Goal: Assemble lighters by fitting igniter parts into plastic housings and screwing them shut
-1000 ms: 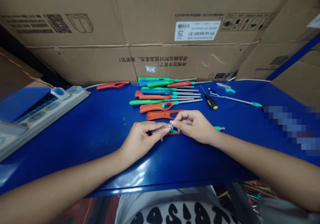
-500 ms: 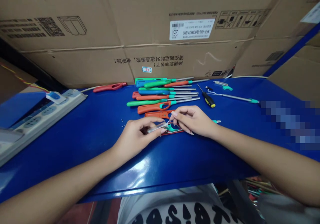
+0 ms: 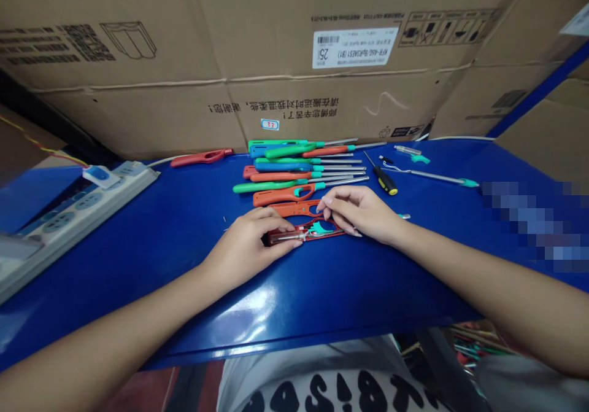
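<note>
An opened red lighter shell half (image 3: 339,233) lies on the blue table, with a teal trigger (image 3: 316,228) inside it. In its left part rests a clear fuel tank (image 3: 285,237). My left hand (image 3: 251,237) closes thumb and fingers around the tank at the shell's left end. Over the shell's right end, my right hand (image 3: 361,213) has its thumb and forefinger pinched together; whatever they grip is too small to tell. Its lower fingers reach down by the shell's edge. Just behind lies the orange matching shell half (image 3: 294,209), partly hidden by my right fingertips.
Several long-nosed lighters (image 3: 285,177) lie stacked behind my hands. A screwdriver (image 3: 383,178), a metal lighter tube (image 3: 437,177) and another clear tank (image 3: 407,150) lie at the right. A power strip (image 3: 69,221) runs along the left. A cardboard box (image 3: 276,43) walls off the back.
My left hand has lowered the clear fuel tank into the red shell half, where it was held tilted above before. My right hand has shifted slightly right and up.
</note>
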Demonstrator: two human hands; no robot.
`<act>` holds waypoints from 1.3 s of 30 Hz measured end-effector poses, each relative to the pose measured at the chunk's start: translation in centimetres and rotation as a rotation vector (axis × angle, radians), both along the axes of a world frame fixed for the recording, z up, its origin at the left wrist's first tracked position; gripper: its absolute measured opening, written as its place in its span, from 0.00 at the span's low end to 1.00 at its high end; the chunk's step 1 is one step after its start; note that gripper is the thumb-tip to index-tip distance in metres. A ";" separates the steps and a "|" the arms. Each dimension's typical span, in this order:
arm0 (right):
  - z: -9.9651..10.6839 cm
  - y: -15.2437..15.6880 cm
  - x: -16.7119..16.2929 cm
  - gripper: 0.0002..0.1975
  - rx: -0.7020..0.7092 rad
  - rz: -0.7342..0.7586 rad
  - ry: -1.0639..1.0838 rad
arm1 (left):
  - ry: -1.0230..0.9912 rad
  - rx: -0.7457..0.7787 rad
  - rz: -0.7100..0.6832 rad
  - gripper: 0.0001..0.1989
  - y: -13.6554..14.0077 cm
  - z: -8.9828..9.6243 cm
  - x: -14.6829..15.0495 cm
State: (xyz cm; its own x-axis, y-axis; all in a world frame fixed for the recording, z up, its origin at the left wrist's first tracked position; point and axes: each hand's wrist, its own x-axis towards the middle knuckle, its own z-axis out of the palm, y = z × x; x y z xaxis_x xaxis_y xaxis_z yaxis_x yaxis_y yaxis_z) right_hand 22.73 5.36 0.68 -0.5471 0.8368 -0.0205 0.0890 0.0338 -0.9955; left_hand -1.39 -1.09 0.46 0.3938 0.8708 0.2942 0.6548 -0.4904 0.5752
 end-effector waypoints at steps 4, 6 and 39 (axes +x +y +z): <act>0.1 0.0 0.1 0.11 0.005 -0.001 -0.012 | 0.000 -0.014 0.016 0.06 -0.1 0.4 -0.1; 0.1 0.1 0.1 0.11 0.005 -0.004 -0.013 | 0.000 -0.019 0.002 0.06 -0.1 0.6 -0.2; -0.2 -1.1 0.7 0.12 0.917 0.323 -0.274 | 0.089 0.017 -0.074 0.07 -0.2 1.2 -0.5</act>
